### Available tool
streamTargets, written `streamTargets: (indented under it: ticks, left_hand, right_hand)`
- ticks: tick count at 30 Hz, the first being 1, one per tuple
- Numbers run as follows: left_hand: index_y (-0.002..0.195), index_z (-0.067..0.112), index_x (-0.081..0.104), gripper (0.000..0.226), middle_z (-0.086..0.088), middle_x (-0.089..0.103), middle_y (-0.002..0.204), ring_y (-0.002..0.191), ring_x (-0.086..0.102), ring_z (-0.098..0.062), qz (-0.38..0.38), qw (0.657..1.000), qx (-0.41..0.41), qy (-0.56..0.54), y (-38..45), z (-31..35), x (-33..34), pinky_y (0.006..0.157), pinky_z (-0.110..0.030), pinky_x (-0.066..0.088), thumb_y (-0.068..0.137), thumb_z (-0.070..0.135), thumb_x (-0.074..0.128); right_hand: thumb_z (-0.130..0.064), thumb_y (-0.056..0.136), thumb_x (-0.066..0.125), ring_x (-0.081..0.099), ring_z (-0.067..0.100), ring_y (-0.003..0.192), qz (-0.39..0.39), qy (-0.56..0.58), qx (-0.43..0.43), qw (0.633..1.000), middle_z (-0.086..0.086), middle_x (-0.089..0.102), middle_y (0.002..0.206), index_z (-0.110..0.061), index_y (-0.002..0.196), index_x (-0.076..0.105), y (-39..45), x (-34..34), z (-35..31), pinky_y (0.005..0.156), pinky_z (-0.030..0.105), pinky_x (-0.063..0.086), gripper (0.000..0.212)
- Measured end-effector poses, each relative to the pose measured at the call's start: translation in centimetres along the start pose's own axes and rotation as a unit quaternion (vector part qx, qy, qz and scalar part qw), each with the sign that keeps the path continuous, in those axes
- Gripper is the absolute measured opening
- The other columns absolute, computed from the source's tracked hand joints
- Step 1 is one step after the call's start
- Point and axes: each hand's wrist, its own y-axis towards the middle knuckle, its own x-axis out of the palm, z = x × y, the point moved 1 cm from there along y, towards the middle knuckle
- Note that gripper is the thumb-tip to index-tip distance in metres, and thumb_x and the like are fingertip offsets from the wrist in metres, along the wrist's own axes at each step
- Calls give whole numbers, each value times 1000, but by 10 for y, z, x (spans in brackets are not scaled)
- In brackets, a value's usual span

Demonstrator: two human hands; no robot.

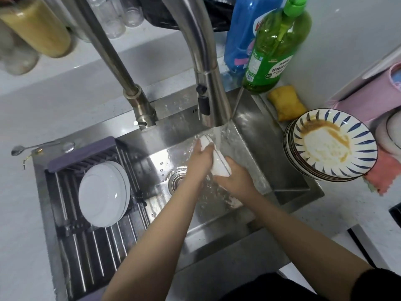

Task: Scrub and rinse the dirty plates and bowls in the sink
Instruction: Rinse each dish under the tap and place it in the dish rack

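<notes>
Over the steel sink [249, 118] I hold a white dish [219, 161] with a thin dark rim line, tilted on edge under the running faucet [212, 98]. My left hand [200, 158] grips its upper left side, fingers curled over the rim. My right hand [235, 179] holds its lower right edge from below. Water streams over the dish and splashes down. A stack of blue-striped bowls [332, 146], the top one smeared with brown sauce, stands on the sink's right ledge.
White plates [102, 194] rest on a roll-up drying rack [86, 235] over the sink's left half. A green detergent bottle [273, 53], a blue bottle [240, 35] and a yellow sponge [286, 103] sit at the back right. A spoon [26, 148] lies at the left, a pink cloth [384, 177] at the right.
</notes>
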Motion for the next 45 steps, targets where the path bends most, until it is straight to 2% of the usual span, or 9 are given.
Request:
streamTargets:
  ticks: [4, 7, 13, 21, 25, 31, 35, 39, 45]
  left_hand:
    - [140, 51, 28, 54, 1, 38, 150, 137, 38, -24, -23, 998, 54, 2, 10, -33, 12, 113, -46, 32, 87, 65, 35]
    - [130, 16, 48, 53, -6, 52, 127, 125, 48, -31, 32, 996, 81, 7, 25, -29, 10, 105, -42, 38, 98, 52, 29]
    - [142, 12, 41, 53, 2, 34, 145, 140, 25, -18, -16, 931, 284, 229, 11, -21, -2, 115, -30, 14, 101, 39, 21]
    - [126, 30, 57, 63, 3, 63, 120, 109, 59, -21, -26, 986, -10, 164, 18, -22, -38, 91, -34, 45, 85, 75, 40]
    - [116, 17, 63, 76, -9, 71, 112, 111, 63, -34, -78, 983, -151, -70, 15, -47, -61, 100, -53, 46, 63, 72, 71]
    - [117, 7, 61, 52, -9, 72, 103, 93, 69, -28, 62, 979, -77, -176, 7, -19, -66, 79, -45, 58, 76, 33, 79]
    - [114, 9, 58, 67, -7, 68, 104, 92, 66, -25, 147, 986, -16, -78, -9, 1, -64, 76, -41, 57, 61, 43, 81]
    - [118, 8, 50, 66, -4, 62, 108, 95, 61, -22, 168, 986, 22, 9, -18, 15, -67, 84, -40, 53, 69, 38, 83]
    - [109, 16, 55, 35, -4, 64, 104, 93, 61, -22, 103, 994, 42, -5, -23, 25, -56, 80, -37, 52, 85, 37, 69]
  right_hand:
    - [-6, 72, 75, 63, 18, 91, -38, 178, 55, 982, -2, 68, 98, -21, 108, 61, 10, -20, 1, 69, 23, 48, 41]
    - [-4, 69, 74, 66, 16, 90, -95, 214, 58, 971, 0, 70, 101, -16, 112, 63, 9, -24, -1, 71, 23, 53, 46]
    - [8, 80, 64, 66, 27, 90, -106, 355, 114, 922, 12, 70, 100, -5, 116, 62, 22, -22, -2, 72, 34, 54, 39]
    - [-6, 78, 64, 66, 31, 94, -144, 431, 167, 875, 14, 70, 104, -7, 119, 61, 17, -18, 12, 89, 49, 49, 41]
    - [-15, 73, 62, 67, 26, 92, -144, 478, 189, 846, 12, 68, 108, -7, 130, 52, 27, -30, 15, 79, 44, 57, 59]
    - [-35, 94, 50, 62, 21, 110, -96, 442, 206, 868, 7, 65, 121, -9, 131, 52, 47, -15, 3, 88, 35, 53, 45]
    - [-74, 64, 67, 64, 26, 107, -112, 393, 230, 883, 4, 68, 118, -19, 129, 57, 64, 18, 16, 97, 48, 48, 86]
    - [-49, 88, 60, 59, 21, 92, -98, 384, 282, 874, 2, 65, 107, -20, 113, 56, 41, 21, -7, 77, 36, 51, 38]
    - [-50, 89, 55, 56, 29, 100, -98, 395, 334, 850, 14, 53, 127, -10, 134, 47, 38, 21, 12, 66, 39, 49, 60]
